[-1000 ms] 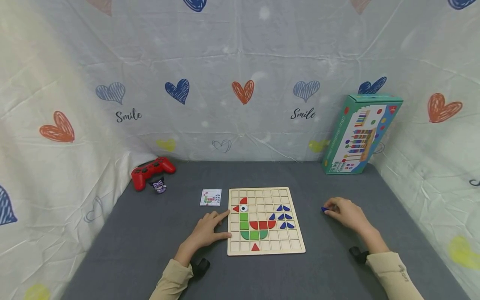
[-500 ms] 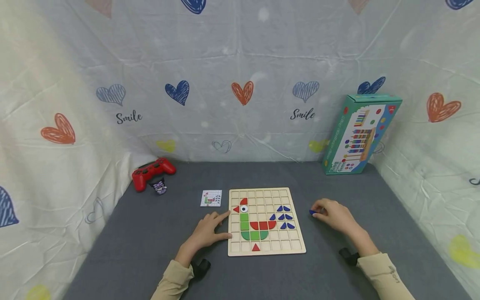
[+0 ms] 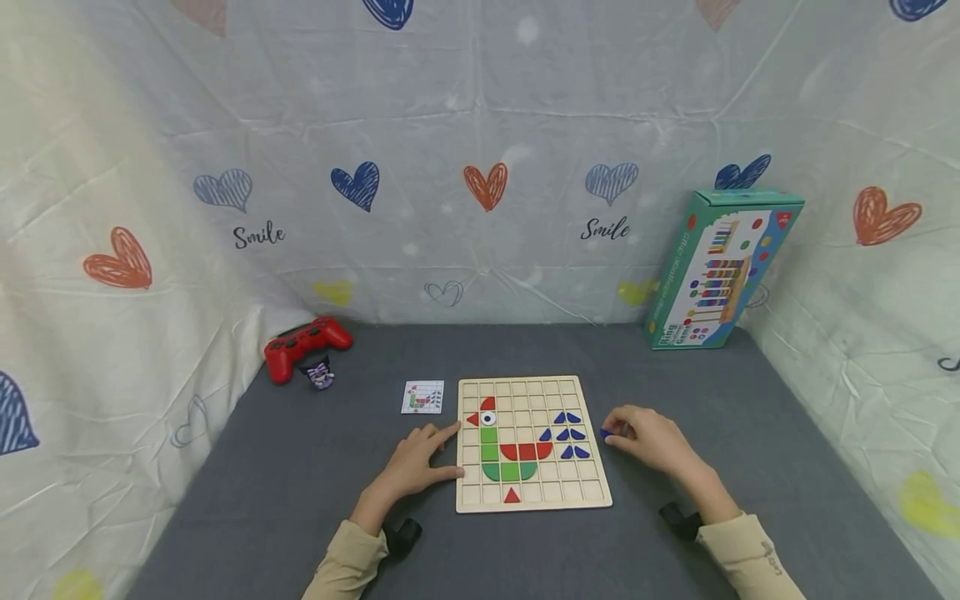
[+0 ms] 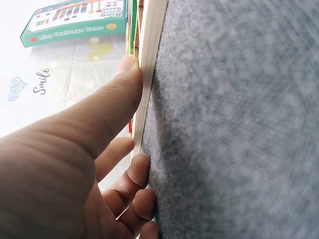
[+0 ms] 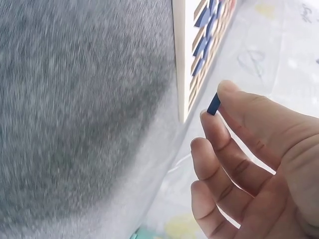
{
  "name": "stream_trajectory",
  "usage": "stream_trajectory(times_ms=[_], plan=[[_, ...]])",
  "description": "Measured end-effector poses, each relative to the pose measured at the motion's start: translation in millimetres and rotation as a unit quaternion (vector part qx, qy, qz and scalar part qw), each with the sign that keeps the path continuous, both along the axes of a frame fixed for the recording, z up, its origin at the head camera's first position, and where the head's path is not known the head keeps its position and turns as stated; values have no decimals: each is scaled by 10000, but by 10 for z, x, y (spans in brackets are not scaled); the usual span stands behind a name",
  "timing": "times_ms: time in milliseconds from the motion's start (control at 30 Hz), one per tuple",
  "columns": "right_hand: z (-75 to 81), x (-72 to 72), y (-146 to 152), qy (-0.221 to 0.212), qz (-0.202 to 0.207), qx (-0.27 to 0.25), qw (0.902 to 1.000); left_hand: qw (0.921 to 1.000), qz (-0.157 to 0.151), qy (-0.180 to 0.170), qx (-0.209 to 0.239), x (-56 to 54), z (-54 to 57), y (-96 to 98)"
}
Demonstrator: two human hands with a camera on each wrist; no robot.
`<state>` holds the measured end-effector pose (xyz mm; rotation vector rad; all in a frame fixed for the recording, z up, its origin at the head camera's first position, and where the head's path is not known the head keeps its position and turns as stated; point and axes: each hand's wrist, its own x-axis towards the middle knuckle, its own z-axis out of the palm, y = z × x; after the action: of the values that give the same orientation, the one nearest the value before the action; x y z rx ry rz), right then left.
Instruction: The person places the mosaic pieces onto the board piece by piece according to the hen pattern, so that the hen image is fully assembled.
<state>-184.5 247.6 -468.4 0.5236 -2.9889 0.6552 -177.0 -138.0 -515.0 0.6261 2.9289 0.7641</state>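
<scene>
A square wooden grid board [image 3: 555,492] lies on the grey table, with red, green and blue pieces set in it as a bird shape. My left hand [image 3: 411,463] rests at the board's left edge, thumb and index finger touching the rim; in the left wrist view the thumb [image 4: 127,74] presses that edge. Just off the board's right edge, my right hand [image 3: 647,435] pinches a small blue piece [image 5: 214,105] between thumb and fingertip. Several blue pieces [image 3: 570,433] sit in the board's right columns. A small picture card [image 3: 422,397] showing a similar bird lies behind my left hand.
A red game controller [image 3: 306,346] and a small purple figurine [image 3: 319,373] lie at the back left. The green game box [image 3: 723,271] stands upright at the back right. A white cloth [image 3: 420,250] with printed hearts hangs behind the table.
My right hand has moved left across the table with the blue piece, from well right of the board to close beside its right edge. My left hand has stayed on the board's edge.
</scene>
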Motion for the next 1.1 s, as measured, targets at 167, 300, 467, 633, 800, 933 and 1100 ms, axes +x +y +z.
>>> stream_trajectory(times_ms=[167,300,467,633,800,933,1100], plan=[[-5,50,-74,-119,12,0,9999,9996,90,-258,-34,4,17,10],[-8,90,-134,-227,0,-5,9997,9997,83,-235,-32,8,29,10],[-8,144,-204,-306,-13,19,9995,9998,73,-194,-37,12,31,10],[0,202,-257,-410,117,81,9991,9997,81,-212,-20,15,35,9],[-5,237,-286,-384,257,83,9989,9997,71,-212,-28,17,37,8],[-29,248,-298,-305,282,90,9991,9997,55,-233,-40,19,41,10],[-60,254,-315,-308,315,110,9990,9997,82,-234,-60,16,42,10]])
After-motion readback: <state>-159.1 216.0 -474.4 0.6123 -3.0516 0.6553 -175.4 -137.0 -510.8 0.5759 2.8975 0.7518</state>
